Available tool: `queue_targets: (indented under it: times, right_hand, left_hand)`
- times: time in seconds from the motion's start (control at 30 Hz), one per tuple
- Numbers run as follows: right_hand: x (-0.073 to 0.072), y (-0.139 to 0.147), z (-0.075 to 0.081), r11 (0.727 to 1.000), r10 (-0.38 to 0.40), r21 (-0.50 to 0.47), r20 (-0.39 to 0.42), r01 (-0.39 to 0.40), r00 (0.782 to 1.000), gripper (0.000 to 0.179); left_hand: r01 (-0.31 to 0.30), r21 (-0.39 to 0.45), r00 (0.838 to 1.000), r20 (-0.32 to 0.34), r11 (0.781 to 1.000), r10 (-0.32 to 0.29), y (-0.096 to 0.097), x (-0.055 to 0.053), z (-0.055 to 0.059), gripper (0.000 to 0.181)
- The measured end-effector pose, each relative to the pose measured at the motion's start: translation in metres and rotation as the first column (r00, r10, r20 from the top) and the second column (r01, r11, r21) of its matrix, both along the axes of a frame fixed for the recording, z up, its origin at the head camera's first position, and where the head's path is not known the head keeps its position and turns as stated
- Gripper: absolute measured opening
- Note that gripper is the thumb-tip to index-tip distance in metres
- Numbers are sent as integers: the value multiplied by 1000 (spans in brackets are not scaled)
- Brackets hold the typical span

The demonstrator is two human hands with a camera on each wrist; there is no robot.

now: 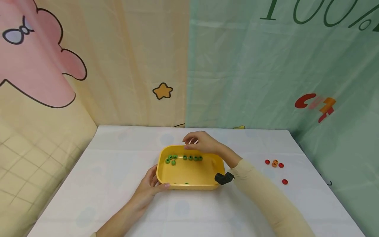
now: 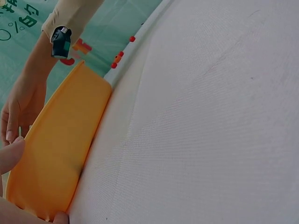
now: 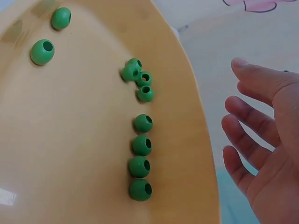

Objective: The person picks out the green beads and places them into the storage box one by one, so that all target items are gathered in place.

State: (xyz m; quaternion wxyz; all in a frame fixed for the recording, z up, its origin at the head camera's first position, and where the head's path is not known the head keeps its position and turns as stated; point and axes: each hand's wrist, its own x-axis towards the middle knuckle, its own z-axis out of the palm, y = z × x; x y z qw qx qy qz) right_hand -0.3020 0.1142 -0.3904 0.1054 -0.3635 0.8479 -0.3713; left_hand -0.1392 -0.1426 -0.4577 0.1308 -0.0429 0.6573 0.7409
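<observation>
A yellow tray (image 1: 204,171) sits on the white table. Inside it, green beads (image 3: 139,166) with holes lie along the far wall, several in a row and others in a loose cluster; two more green beads (image 3: 42,52) are at the near side. My left hand (image 1: 145,189) grips the tray's near left corner, thumb on the rim and fingers along the outer wall. Over the far rim hovers my right hand (image 1: 202,142), its fingers loosely bent and apart. The right wrist view shows nothing in that hand (image 3: 266,126), just outside the tray wall.
To the right on the white table (image 1: 237,210) lie several loose beads: red ones (image 1: 285,181) and orange ones (image 1: 274,163). A printed curtain (image 1: 237,82) hangs behind the table's far edge. A black device (image 1: 224,178) is attached at the right wrist.
</observation>
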Motion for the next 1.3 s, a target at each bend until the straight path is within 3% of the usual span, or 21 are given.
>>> queue_targets:
  times: [0.7,1.03,1.17,1.3]
  right_hand:
    - [4,47,-2,989,-148,-3,40,148,988,22]
    - [7,74,-5,984,-177,28,23,176,984,25]
    - [10,89,-5,980,-197,24,29,197,980,24]
    - [12,109,-6,975,-221,30,17,220,975,24]
  left_hand:
    - [-10,-1,1000,7,1000,10,0,-1,0,89]
    - [-21,-19,1000,4,1000,21,-2,-2,-1,91]
    - [-10,-55,1000,-6,998,10,-5,-4,6,98]
    - [-8,-158,999,-38,987,2,-16,-14,22,101]
